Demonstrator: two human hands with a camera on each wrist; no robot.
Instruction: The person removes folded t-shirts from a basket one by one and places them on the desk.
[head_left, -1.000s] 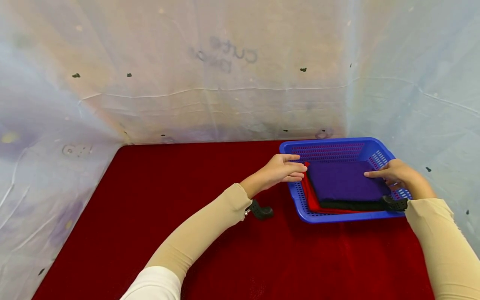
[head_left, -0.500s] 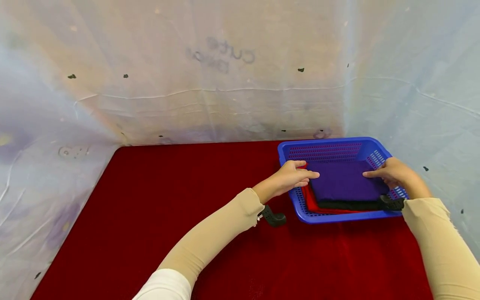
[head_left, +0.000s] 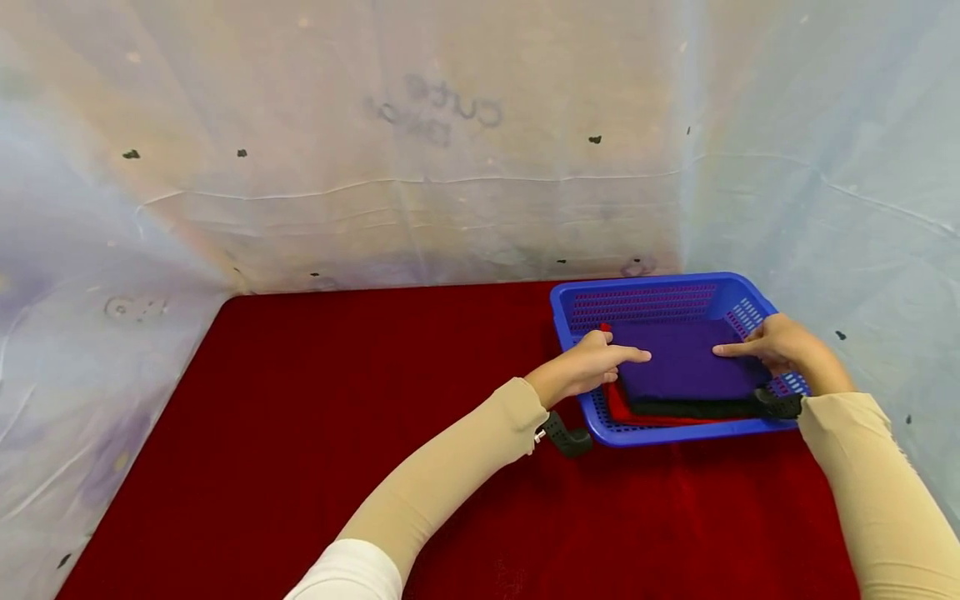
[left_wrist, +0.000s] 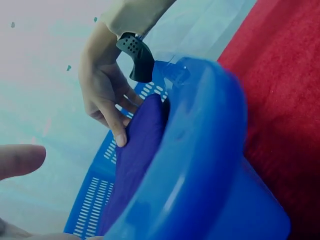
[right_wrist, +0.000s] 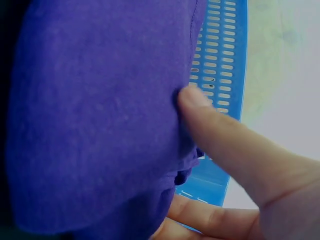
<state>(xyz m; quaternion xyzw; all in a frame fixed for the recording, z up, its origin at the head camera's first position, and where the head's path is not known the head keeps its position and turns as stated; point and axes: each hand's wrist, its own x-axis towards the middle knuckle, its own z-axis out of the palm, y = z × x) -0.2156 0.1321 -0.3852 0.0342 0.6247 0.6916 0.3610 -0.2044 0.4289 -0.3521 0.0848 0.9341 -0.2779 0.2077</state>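
A folded purple cloth (head_left: 682,367) lies on top of a folded black cloth (head_left: 693,408) and a red cloth (head_left: 621,407) in a blue plastic basket (head_left: 660,435). My right hand (head_left: 787,350) pinches the purple cloth's right edge, thumb on top and fingers underneath, as the right wrist view also shows on the purple fabric (right_wrist: 100,115). At the basket's left side is my left hand (head_left: 588,364), its thumb stretched over the cloth's left edge. In the left wrist view that thumb (left_wrist: 22,159) stands apart from the cloth; the other fingers are mostly hidden.
The basket stands on a red-covered table (head_left: 375,400), at its back right corner. Pale plastic sheeting (head_left: 420,208) walls the table behind and at both sides. Black wrist mounts (head_left: 566,435) hang below the sleeves.
My left hand has moved right, from beside the basket's left rim to the purple cloth's left edge. My right hand keeps its hold on the cloth. The view has shifted slightly.
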